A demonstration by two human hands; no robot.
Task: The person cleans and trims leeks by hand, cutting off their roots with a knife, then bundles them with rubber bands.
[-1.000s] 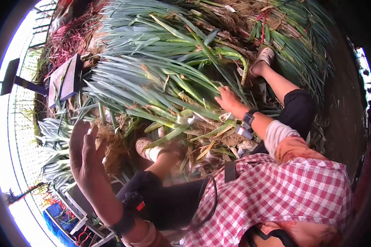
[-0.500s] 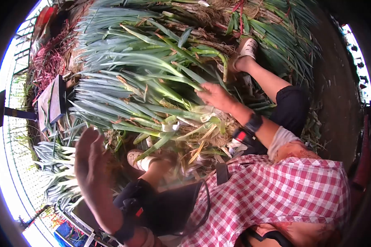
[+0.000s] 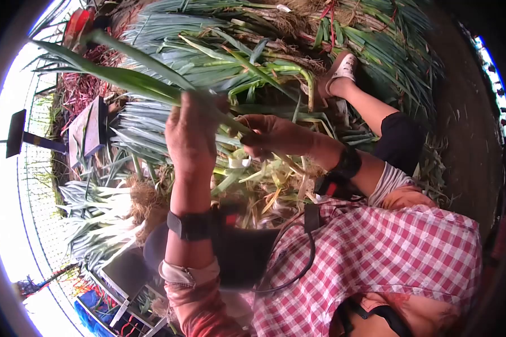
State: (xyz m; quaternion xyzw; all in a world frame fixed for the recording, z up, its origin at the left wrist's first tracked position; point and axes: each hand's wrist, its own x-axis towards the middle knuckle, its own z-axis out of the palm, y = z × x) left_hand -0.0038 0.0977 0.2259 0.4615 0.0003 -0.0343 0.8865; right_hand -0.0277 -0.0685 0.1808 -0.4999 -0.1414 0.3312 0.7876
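My left hand (image 3: 192, 133) is wrapped round the green part of a long leek-like stalk (image 3: 126, 76), whose leaves reach out to the upper left. Just to its right, my right hand (image 3: 278, 135) grips the lower end of this stalk, fingers bent round it. The stalk is raised above a thick layer of similar green stalks (image 3: 146, 126). Pale, loose leaves and peelings (image 3: 272, 180) lie below my right hand. Blur hides the exact finger contact.
Rooted white-stemmed stalks (image 3: 104, 216) lie at the lower left. A flat grey plate (image 3: 88, 132) stands at the left, near red strands (image 3: 104, 62). My shod foot (image 3: 343, 67) rests among stalks at the upper right. A blue object (image 3: 93, 314) and metal frame (image 3: 118, 312) are at bottom left.
My left hand has gone from raised and empty at the left to holding the stalk. My right hand has moved slightly down and left, and the stalk has been lifted.
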